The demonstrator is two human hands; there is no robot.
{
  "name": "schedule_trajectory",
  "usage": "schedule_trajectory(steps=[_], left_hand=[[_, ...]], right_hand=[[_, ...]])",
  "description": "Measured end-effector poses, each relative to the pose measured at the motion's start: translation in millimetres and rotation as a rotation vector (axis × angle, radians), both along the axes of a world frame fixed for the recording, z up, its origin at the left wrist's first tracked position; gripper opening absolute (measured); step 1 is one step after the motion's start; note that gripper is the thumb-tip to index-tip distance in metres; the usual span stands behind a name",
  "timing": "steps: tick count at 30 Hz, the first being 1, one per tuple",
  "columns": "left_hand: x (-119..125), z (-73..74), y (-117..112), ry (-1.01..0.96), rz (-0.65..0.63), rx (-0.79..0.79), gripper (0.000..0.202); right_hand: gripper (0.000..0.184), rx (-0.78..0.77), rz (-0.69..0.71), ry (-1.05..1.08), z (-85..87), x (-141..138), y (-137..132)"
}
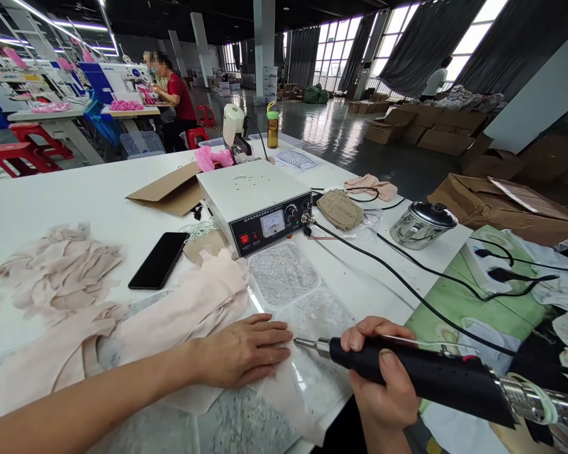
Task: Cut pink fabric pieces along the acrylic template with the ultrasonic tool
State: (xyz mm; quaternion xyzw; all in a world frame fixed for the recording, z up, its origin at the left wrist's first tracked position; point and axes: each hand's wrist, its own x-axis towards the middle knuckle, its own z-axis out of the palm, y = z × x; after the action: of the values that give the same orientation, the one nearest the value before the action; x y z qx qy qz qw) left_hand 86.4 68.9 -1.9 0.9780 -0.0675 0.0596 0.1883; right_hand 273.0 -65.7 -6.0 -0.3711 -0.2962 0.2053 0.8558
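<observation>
My left hand (243,350) lies flat, fingers stretched out, pressing a pale pink fabric piece (194,302) onto the white table (76,195). My right hand (383,372) is wrapped round a black hand-held welding tool (430,375). The tool's metal tip (307,343) points left and almost touches my left fingertips. A black cable (383,268) runs from the tool to a white control box (255,202) with a dial and red buttons. Clear bags of small parts (284,271) lie under the fabric.
A black phone (158,260) lies left of the box, beside a heap of beige fabric cut-outs (59,268). A steel lidded pot (421,224), cardboard (170,186) and a bottle (272,125) stand further back. A seated person in red (177,94) works at the far sewing tables. Cartons (497,205) stand right.
</observation>
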Motion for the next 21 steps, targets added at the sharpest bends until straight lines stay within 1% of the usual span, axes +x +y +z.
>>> schedule_trajectory(steps=[4,10,15,21], left_hand=[[0.3,-1.7,0.3,0.007,-0.004,0.006,0.031],[-0.1,-2.5,1.3,-0.015,-0.004,-0.035,0.032],[-0.6,-3.9,1.9,-0.001,-0.009,-0.03,0.033],[-0.8,-3.5,2.6,-0.02,-0.011,-0.026,0.034]], right_hand=[[0.01,0.0,0.004,-0.006,-0.8,-0.4,-0.1],[0.01,-0.014,-0.017,-0.011,1.3,0.3,-1.4],[0.01,0.003,-0.084,-0.024,1.0,2.3,7.1],[0.011,0.002,-0.075,-0.069,-4.2,2.1,13.4]])
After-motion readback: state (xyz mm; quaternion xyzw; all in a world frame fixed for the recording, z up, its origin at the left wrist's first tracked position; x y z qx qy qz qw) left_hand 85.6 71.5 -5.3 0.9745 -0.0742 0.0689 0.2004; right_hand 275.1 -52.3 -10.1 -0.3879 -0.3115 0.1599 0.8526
